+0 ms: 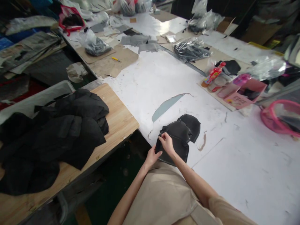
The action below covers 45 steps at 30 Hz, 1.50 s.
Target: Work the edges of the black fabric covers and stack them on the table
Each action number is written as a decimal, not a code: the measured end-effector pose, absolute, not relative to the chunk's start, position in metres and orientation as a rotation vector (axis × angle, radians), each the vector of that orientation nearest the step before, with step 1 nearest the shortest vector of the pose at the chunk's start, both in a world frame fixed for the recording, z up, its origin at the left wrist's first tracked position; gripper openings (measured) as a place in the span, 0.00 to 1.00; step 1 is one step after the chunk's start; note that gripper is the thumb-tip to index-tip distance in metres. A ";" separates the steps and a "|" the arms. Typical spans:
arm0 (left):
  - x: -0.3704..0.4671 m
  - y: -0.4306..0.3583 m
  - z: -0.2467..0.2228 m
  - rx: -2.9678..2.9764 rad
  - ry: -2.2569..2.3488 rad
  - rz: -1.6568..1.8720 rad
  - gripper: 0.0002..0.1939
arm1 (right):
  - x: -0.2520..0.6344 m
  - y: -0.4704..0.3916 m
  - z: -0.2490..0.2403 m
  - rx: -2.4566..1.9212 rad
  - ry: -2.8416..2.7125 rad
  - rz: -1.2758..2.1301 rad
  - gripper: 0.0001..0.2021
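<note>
A black sewn piece (pixel 175 149), leather-like with a raised seam along its edge, lies at the near edge of the white table, close to my body. My left hand (pixel 152 156) grips its lower left edge between thumb and fingers. Higher up on the same edge, my right hand (pixel 167 142) pinches the border with thumb and forefinger. Just beyond, a second black curved piece (pixel 179 130) partly overlaps a third black piece (pixel 193 125). What lies under my fingertips is hidden.
A pile of black fabric pieces (pixel 70 131) covers much of the wooden board (pixel 122 112) at left. The white tabletop (pixel 150 78) has a torn patch (pixel 167 107). At right stand a drink bottle (pixel 213 74), a pink box (pixel 246 97) and a pink basket (pixel 272 120). Plastic bags (pixel 192 51) lie farther back.
</note>
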<state>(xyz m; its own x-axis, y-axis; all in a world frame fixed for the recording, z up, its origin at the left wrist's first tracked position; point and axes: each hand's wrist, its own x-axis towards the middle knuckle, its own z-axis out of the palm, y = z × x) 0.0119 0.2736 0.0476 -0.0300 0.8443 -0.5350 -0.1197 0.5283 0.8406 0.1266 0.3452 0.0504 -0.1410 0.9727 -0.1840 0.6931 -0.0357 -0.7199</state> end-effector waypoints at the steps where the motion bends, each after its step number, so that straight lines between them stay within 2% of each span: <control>1: 0.015 0.275 0.044 0.670 1.383 0.891 0.16 | 0.128 0.347 0.052 -1.723 -1.893 1.006 0.12; 6: 0.019 0.270 0.044 0.490 1.318 0.925 0.12 | 0.177 0.369 0.059 -1.798 -2.007 0.848 0.13; 11: -0.001 0.273 0.078 0.249 1.189 1.038 0.12 | 0.229 0.391 0.046 -1.946 -2.128 0.748 0.15; 17: -0.022 0.269 0.132 0.115 1.238 1.151 0.15 | 0.220 0.394 0.038 -1.894 -2.340 0.668 0.13; 22: -0.024 0.247 0.144 -0.122 1.225 1.243 0.16 | 0.207 0.389 0.038 -1.880 -2.425 0.563 0.09; 25: -0.038 0.238 0.139 -0.013 1.281 1.254 0.16 | 0.202 0.384 0.039 -1.833 -2.489 0.557 0.07; 28: -0.054 0.236 0.134 0.335 1.276 1.041 0.13 | 0.195 0.380 0.046 -1.798 -2.532 0.573 0.06; 33: -0.064 0.237 0.131 0.654 1.318 0.811 0.06 | 0.181 0.382 0.062 -1.598 -2.610 0.693 0.16; 36: -0.059 0.233 0.130 0.594 1.318 0.854 0.08 | 0.170 0.377 0.061 -1.407 -2.712 0.772 0.24; 38: -0.052 0.230 0.128 0.460 1.309 0.928 0.11 | 0.162 0.368 0.055 -1.431 -2.737 0.724 0.29; 42: -0.038 0.229 0.124 -0.019 1.299 1.192 0.15 | 0.148 0.344 0.036 -1.597 -2.688 0.618 0.28; 45: -0.039 0.236 0.127 -0.203 1.186 1.347 0.13 | 0.141 0.332 0.027 -1.655 -2.648 0.601 0.26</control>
<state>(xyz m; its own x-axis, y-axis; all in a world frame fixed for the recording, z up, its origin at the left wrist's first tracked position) -0.0385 0.2364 0.1267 -0.2176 0.6340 -0.7421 -0.8163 0.2986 0.4945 0.1405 0.3324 0.0274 -0.4576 0.8593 -0.2285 0.8737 0.3869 -0.2947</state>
